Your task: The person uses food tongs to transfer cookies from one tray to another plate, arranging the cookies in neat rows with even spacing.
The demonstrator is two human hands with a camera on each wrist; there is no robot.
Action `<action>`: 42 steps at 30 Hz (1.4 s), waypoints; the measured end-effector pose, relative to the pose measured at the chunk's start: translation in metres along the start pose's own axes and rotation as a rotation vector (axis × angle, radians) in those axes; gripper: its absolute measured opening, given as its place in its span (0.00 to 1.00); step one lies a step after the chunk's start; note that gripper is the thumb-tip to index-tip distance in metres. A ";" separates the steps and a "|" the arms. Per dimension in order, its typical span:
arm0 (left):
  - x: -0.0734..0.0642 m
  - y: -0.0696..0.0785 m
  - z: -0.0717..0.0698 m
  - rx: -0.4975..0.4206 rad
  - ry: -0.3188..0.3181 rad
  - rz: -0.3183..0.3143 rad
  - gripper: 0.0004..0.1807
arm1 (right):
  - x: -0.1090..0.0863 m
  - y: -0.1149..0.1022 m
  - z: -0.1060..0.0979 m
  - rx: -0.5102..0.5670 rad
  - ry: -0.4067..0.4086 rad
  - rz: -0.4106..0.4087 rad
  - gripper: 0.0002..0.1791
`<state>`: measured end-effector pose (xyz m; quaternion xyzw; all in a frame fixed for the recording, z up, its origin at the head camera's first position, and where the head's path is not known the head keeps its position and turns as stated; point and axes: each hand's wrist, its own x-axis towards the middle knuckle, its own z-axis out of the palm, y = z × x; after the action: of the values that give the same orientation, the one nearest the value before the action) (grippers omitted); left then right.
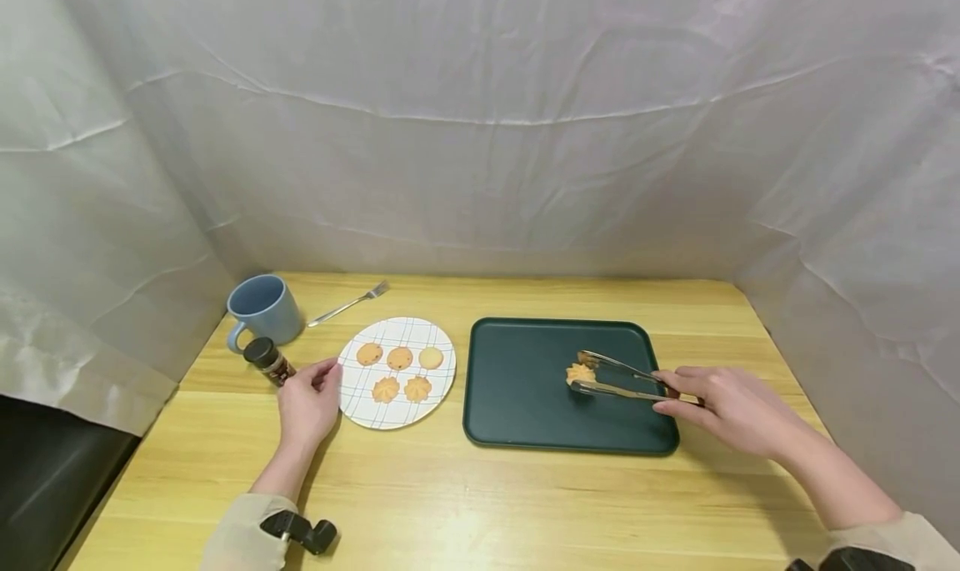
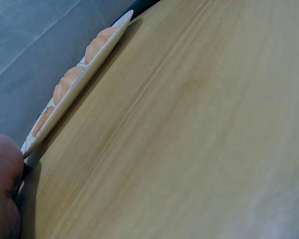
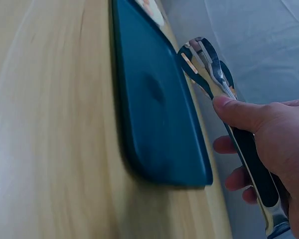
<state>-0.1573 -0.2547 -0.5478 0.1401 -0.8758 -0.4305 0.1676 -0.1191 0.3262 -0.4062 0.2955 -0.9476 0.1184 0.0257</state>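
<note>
My left hand (image 1: 307, 400) pinches the left rim of a round white plate (image 1: 405, 331) with blue check lines. Three round cookies (image 1: 400, 358) lie in a row on it, with two flower-shaped cookies (image 1: 386, 390) in front. On the right, my right hand (image 1: 727, 408) holds metal tongs (image 1: 626, 393). Between their tips sits a flower-shaped cookie (image 1: 580, 373), above a dark green tray (image 1: 517, 388). The tongs (image 3: 251, 159) show dark grip panels in the right wrist view; the cookie is mostly hidden there. At the left wrist view's edge, part of the left hand (image 2: 4, 184) meets the plate's rim.
A blue mug (image 1: 273, 313) stands at the back left, behind a small black-capped jar (image 1: 268, 360) close to my left hand. Behind the plate lies a fork (image 1: 348, 304). Grey cloth (image 1: 487, 179) encloses the back and sides of the wooden table (image 1: 465, 504).
</note>
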 end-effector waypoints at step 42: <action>0.000 0.001 0.000 -0.004 -0.007 -0.009 0.16 | 0.133 -0.094 0.013 0.039 -0.071 -0.290 0.28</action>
<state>-0.1574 -0.2546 -0.5471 0.1424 -0.8747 -0.4336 0.1628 -0.1746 0.1741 -0.3837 0.4336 -0.8929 0.1211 0.0033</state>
